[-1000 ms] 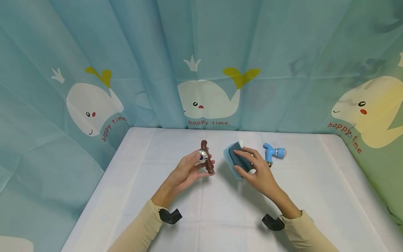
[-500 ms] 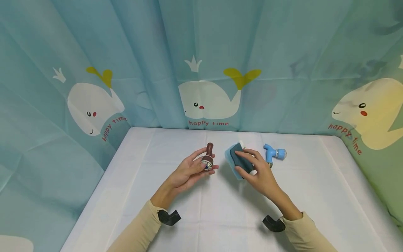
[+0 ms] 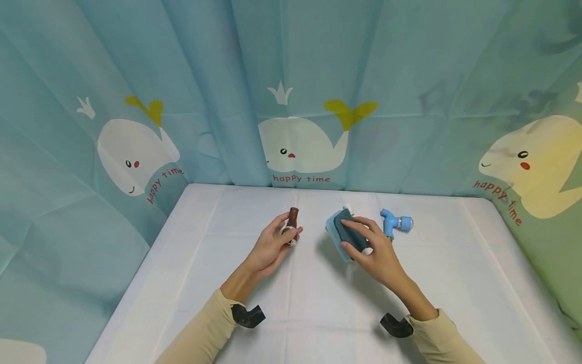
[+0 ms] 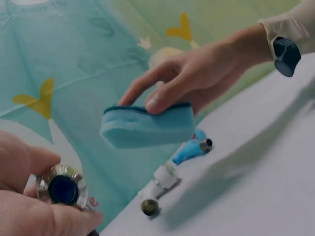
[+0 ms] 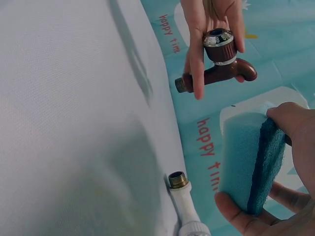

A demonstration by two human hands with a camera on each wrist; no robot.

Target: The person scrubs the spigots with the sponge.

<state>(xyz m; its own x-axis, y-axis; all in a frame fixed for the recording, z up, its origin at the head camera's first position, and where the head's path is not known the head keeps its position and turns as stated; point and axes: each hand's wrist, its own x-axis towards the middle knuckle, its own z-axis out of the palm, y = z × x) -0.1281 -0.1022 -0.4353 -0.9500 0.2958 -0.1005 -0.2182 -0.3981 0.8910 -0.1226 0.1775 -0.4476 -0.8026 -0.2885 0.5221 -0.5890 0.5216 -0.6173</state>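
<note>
My left hand [image 3: 265, 250] grips a brown tap [image 3: 293, 217] above the table, thumb against its knob. In the right wrist view the brown tap [image 5: 224, 69] shows a threaded inlet, a curved spout and a silver-ringed knob. To its right, my right hand [image 3: 382, 253] pinches a two-layer sponge [image 3: 350, 235] between thumb and fingers. The sponge [image 4: 147, 128] has a light blue foam body and a dark blue scouring layer, and is held clear of the tabletop, apart from the brown tap. Below it lies a white tap [image 4: 165, 177] with a brass-coloured threaded end, mostly hidden by the sponge in the head view.
A blue tap [image 3: 391, 221] lies on the table just beyond my right hand. The white-covered table [image 3: 318, 313] meets a blue-green curtain [image 3: 218, 101] with whale prints along its back edge. Black wrist cameras [image 3: 247, 316] sit at both cuffs.
My left hand has turned the brown tap from lying crosswise, knob up, to pointing its knob toward me, and shifted slightly left. The right hand and sponge have hardly moved.
</note>
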